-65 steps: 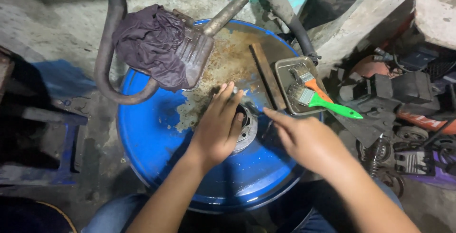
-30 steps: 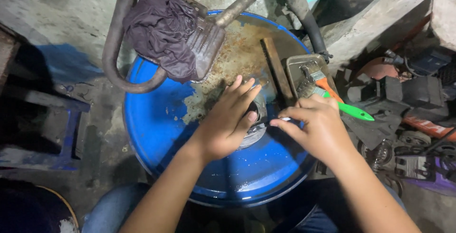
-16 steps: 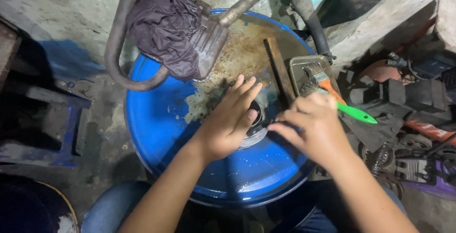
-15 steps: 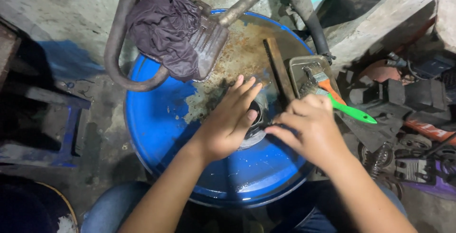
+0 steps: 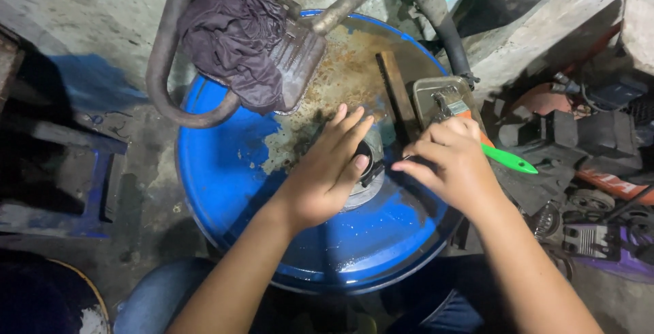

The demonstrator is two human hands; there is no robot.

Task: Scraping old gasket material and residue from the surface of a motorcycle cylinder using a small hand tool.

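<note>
A round metal part [image 5: 368, 170] lies on the rusty top of a blue drum [image 5: 225, 170]. My left hand [image 5: 327, 167] rests flat over it with the fingers spread and pressing down. My right hand [image 5: 449, 160] is curled just right of the part, its fingertips pinching a small thin tool whose tip points at the part's edge. The tool is mostly hidden by the fingers. Behind the right hand stands a small metal tray [image 5: 429, 95] holding a brush with a green handle [image 5: 507, 160].
A bent exhaust pipe [image 5: 170, 68] with a dark rag [image 5: 235, 34] draped over it lies on the drum's far left. A flat rusty bar [image 5: 395, 95] lies beside the tray. Dark engine parts and scrap [image 5: 586, 170] crowd the floor on the right.
My right hand has come in from the right and closed beside the round part, gripping the small tool. The left hand stays pressed on the part.
</note>
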